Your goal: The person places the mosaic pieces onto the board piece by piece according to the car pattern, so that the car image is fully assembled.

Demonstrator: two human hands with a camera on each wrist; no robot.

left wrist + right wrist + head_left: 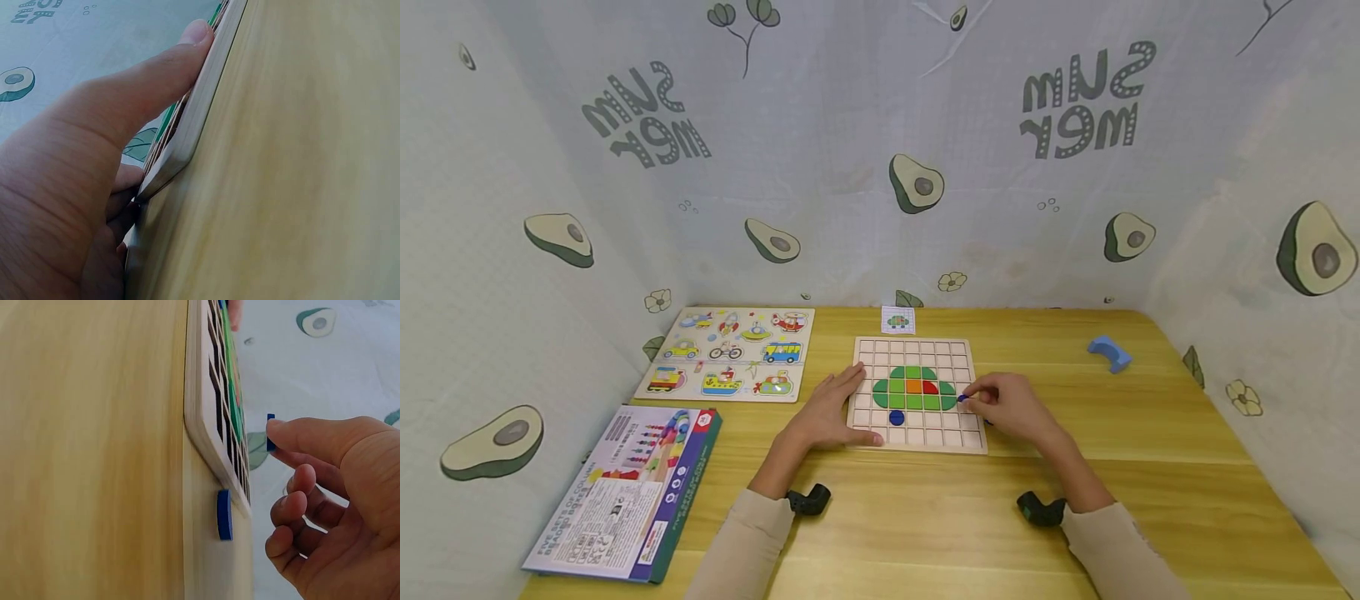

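A wooden grid board [928, 350] lies on the table. Green, orange and red pieces form a car shape [914, 387] on it, with a blue round piece [897, 417] below. My left hand [827, 412] rests against the board's near left corner, fingers along the left edge and thumb [169, 65] on the front edge. Above the board's right side, my right hand [1011, 406] pinches a small blue piece [270, 432] between thumb and index finger; the other fingers are loosely curled. Another blue piece [224, 515] lies on the table beside the board, mostly hidden by this hand in the head view.
Behind the board is a small pattern card [898, 320]. A vehicle puzzle board [722, 354] lies to the left, with a boxed bead toy [625, 492] nearer me. A blue arch block [1109, 353] sits at the right. Printed cloth [850, 167] surrounds the table.
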